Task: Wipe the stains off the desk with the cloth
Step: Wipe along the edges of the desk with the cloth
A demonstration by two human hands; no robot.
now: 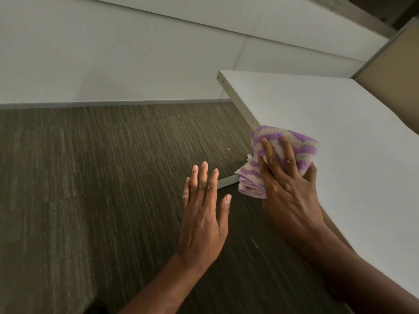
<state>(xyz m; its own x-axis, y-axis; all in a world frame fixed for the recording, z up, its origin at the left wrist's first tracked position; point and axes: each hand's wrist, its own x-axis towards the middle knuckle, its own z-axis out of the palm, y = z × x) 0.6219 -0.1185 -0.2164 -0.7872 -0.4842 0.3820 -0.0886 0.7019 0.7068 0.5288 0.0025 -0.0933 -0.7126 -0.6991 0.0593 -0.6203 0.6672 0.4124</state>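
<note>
A white desk (328,123) fills the right side of the head view, its left edge running from the far corner down to the near corner. A purple and cream striped cloth (301,143), bunched and folded, lies over that near left corner and hangs partly past the edge. My right hand (288,186) presses flat on the cloth with fingers spread over it, gripping it against the desk. My left hand (204,211) hovers left of the desk above the carpet, palm down, fingers apart and holding nothing. I see no stains on the desk top.
Brown striped carpet (102,189) covers the floor to the left. A white wall (113,64) with a grey baseboard runs along the back. A tan partition panel (394,57) stands at the desk's far right.
</note>
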